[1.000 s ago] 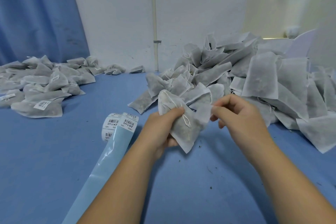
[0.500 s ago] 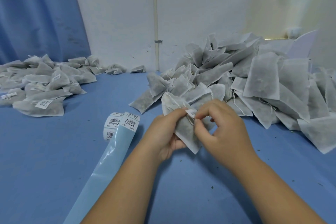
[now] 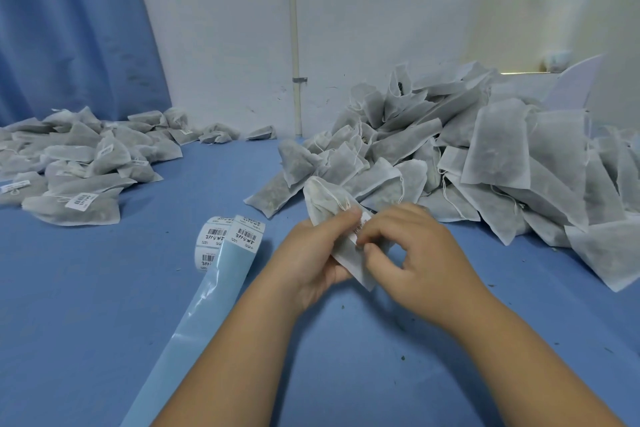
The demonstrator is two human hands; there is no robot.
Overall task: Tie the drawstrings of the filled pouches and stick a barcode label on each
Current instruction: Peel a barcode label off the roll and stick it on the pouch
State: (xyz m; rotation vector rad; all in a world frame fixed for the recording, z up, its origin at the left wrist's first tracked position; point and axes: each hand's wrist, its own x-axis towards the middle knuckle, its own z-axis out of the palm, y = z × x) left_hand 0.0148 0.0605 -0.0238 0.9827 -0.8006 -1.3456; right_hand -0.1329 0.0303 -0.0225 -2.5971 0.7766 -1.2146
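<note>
Head view. Left hand (image 3: 311, 260) holds one filled pouch (image 3: 320, 199) just above the blue table (image 3: 86, 322), fingers curled under and round its body, thumb laid across the upper face. The pouch sits tilted, gathered neck pointing up and away from the hand, bottom corner sticking out below the palm. White drawstring (image 3: 337, 200) runs across the neck, just beyond the left thumb tip; whether it is knotted cannot be read from here. Right hand (image 3: 415, 253) is directly beside the left, touching the same pouch. Its forefinger and thumb are bent in and pinch a white barcode label (image 3: 362, 229) against the pouch face, between the two thumbs (bars visible, text too small to read); the other fingers are loosely curled with nothing in them. Label edge nearest the right fingertips is covered, so how much of it is stuck down cannot be told. To the outer side of the left hand, near the wrist: label roll (image 3: 213, 239) lying on the table, with a pale blue backing strip (image 3: 207, 305) trailing along the left forearm toward the camera. Beyond and to the outer side of the right hand: a large heap of pouches (image 3: 491, 156), no labels visible on them, nearest ones just past the knuckles. Well off to the far side of the left hand: a flatter spread of labelled pouches (image 3: 83, 204). Dark crumbs are scattered on the table under both forearms.
</note>
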